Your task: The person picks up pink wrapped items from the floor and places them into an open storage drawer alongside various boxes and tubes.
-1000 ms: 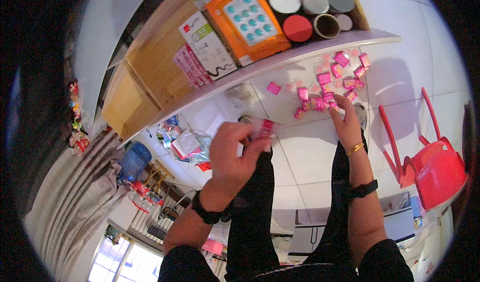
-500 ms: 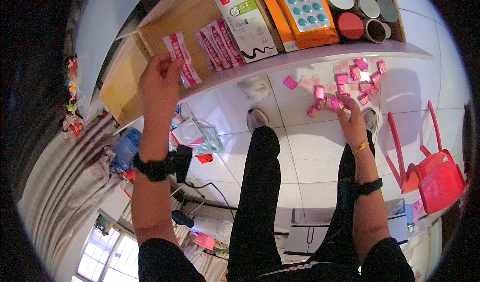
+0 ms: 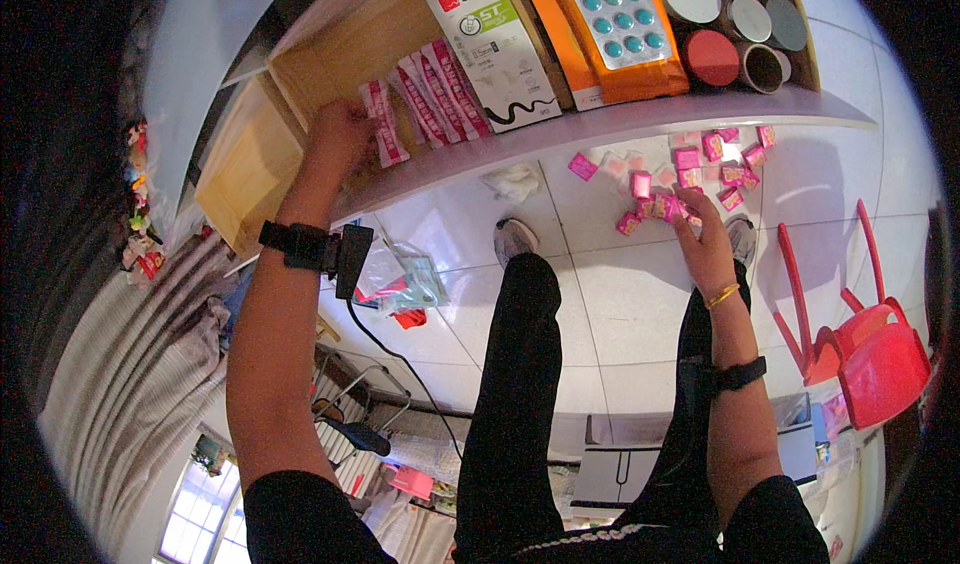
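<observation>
My left hand (image 3: 338, 136) reaches into the wooden drawer (image 3: 232, 169), its fingers closed at the edge of a pink-and-white stick packet (image 3: 384, 124); the fingertips are partly hidden. Several similar stick packets (image 3: 437, 94) lie side by side to its right, next to a white flat box (image 3: 495, 49). Lower on the right, my right hand (image 3: 708, 239) hangs with thumb and fingers apart. In the picture its fingertips overlap a cluster of small pink wrapped pieces (image 3: 660, 207); whether they touch cannot be told.
The drawer also holds a blister pack of blue-green tablets (image 3: 615, 14) on an orange packet, and several round-lidded containers (image 3: 712, 57). A red plastic chair (image 3: 880, 364) stands at the right. Plastic bags (image 3: 412, 279) lie on the tiled floor. A cable (image 3: 405, 364) hangs from my left wrist strap.
My left hand has moved up and deeper into the drawer, and the stick packet has shifted right, closer to the others. My right hand stays almost where it was.
</observation>
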`<state>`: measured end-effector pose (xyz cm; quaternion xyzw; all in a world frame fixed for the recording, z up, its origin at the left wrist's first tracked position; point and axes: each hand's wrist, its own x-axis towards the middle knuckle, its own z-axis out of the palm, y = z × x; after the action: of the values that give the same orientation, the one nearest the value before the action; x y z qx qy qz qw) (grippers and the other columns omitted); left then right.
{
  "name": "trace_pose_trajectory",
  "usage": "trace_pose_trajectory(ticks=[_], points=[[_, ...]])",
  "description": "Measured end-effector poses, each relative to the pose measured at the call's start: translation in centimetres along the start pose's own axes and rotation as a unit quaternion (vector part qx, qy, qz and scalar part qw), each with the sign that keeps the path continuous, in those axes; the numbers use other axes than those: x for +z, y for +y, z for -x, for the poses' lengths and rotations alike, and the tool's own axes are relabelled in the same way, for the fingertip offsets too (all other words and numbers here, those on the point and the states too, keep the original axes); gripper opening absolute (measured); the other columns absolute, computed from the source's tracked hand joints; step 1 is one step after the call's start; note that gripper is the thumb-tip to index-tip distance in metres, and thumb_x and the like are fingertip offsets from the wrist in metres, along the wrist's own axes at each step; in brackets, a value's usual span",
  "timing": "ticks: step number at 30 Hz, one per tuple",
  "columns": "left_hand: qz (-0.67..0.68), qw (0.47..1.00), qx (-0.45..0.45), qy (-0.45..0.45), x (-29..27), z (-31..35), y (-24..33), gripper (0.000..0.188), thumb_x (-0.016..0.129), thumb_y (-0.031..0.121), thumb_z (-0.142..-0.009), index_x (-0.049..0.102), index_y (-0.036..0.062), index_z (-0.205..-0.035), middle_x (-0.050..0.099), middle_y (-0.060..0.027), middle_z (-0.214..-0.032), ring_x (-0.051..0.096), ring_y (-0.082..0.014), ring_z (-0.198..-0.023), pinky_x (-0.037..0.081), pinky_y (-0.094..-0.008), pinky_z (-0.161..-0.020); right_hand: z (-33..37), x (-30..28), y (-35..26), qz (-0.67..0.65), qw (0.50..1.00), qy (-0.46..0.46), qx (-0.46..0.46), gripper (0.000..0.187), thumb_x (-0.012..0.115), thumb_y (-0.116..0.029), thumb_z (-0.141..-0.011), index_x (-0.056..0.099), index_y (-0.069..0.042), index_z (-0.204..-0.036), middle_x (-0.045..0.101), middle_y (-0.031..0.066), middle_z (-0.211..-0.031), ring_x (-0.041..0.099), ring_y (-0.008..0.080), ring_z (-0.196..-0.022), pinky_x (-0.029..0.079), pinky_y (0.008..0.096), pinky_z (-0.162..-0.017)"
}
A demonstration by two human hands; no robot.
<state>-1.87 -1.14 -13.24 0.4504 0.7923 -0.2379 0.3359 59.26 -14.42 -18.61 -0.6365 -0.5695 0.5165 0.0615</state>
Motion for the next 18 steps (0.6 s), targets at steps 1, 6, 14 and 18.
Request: trace_pose_trajectory(ticks=[1,6,14,18], points=[[-0.003,1.0,0.002,-0.01,0.3,-0.4,-0.3,0.031,0.087,0.024,-0.105,0.089,-0.0027,-0.119,0.089,-0.0248,-0.106,0.087,-0.0403,-0.097,0.067,-0.0507,-0.09,-0.2,0.1,0.0,-0.008,1.0,0.001,0.001,0.047,0.078,-0.035,-0.118,0.073,-0.005,-0.154,0.078,0.0217,-0.153,0.073,0.0417,-0.145,0.053,0.0497,-0.125],[0.034,0.998,0.024,-0.048,2.1,-1.3,-1.0,0.028,0.083,0.018,-0.105,0.088,-0.0014,-0.124,0.089,-0.0227,-0.111,0.086,-0.0348,-0.1,0.066,-0.0484,-0.093,-0.6,0.3,-0.2,0.004,1.0,-0.002,0.001,0.048,0.078,-0.035,-0.117,0.073,-0.006,-0.155,0.078,0.0214,-0.154,0.073,0.0401,-0.145,0.055,0.0482,-0.124],[0.209,0.969,0.074,-0.111,2.9,0.1,-1.2,0.03,0.076,0.005,-0.104,0.087,0.0009,-0.131,0.09,-0.0192,-0.118,0.082,-0.0255,-0.104,0.065,-0.0446,-0.099,-1.0,-0.3,-1.2,-0.043,0.999,-0.016,0.019,0.046,0.078,-0.034,-0.117,0.074,-0.006,-0.154,0.077,0.0221,-0.155,0.073,0.0396,-0.146,0.057,0.0483,-0.123],[0.157,0.973,0.135,-0.106,3.2,2.7,2.7,0.031,0.076,0.006,-0.104,0.086,0.002,-0.133,0.09,-0.0207,-0.118,0.081,-0.0235,-0.104,0.065,-0.0448,-0.099,-0.4,-1.3,0.2,0.004,1.0,-0.006,0.011,0.046,0.078,-0.033,-0.117,0.074,-0.005,-0.154,0.079,0.0221,-0.153,0.074,0.0397,-0.145,0.057,0.0481,-0.122]])
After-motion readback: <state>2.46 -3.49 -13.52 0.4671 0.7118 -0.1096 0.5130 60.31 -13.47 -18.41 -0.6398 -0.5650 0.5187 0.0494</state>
